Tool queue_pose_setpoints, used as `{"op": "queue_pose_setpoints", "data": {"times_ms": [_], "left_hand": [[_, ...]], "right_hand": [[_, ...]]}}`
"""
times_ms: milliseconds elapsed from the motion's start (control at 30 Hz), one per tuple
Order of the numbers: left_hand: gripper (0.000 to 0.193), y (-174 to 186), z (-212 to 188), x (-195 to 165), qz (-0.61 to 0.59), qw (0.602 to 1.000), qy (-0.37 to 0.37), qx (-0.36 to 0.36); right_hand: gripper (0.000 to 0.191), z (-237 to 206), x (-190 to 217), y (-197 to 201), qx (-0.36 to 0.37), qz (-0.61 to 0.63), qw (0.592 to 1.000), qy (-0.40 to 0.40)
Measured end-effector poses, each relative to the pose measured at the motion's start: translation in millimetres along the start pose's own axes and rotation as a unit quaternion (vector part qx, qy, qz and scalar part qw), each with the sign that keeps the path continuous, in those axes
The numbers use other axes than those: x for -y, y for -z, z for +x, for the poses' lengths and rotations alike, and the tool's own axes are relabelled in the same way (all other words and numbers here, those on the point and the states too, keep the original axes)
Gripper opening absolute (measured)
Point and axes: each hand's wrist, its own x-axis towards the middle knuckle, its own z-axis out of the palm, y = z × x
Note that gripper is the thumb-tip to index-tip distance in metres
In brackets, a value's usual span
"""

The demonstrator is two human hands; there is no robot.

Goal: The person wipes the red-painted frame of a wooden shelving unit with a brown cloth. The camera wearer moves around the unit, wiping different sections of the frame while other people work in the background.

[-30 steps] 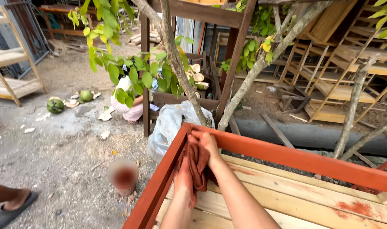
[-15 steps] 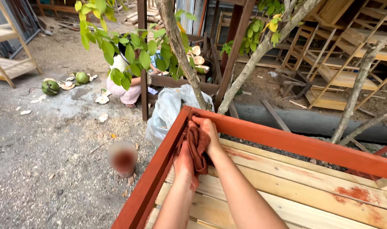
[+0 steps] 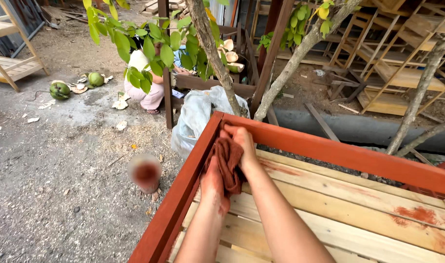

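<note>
Both hands, left and right, grip a rag at the frame corner; 2 rails look stained, slats mostly bare.

Two hands — the left hand and the right hand — share one rag. One red-stained wooden frame. Two green coconuts on the ground (plus several cut husks, too scattered to count). One white plastic bag, one crouching person.

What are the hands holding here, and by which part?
Both hands, left hand and right hand, press a bunched reddish-brown rag into the frame's inner corner.
</note>
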Motion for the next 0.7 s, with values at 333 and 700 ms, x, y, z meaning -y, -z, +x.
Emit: {"op": "queue_pose_setpoints", "data": {"times_ms": [333, 700], "left_hand": [[0.055, -5.0, -12.9, 1.6, 0.015, 0.999, 0.019, -0.027], [0.059, -40.3, -12.2, -7.2, -0.041, 0.992, -0.114, 0.044]], "right_hand": [[0.022, 10.7, 5.4, 8.5, 0.106, 0.014, 0.993, -0.049], [0.027, 26.1, 23.4, 22.8, -0.035, 0.043, 0.991, 0.123]]}}
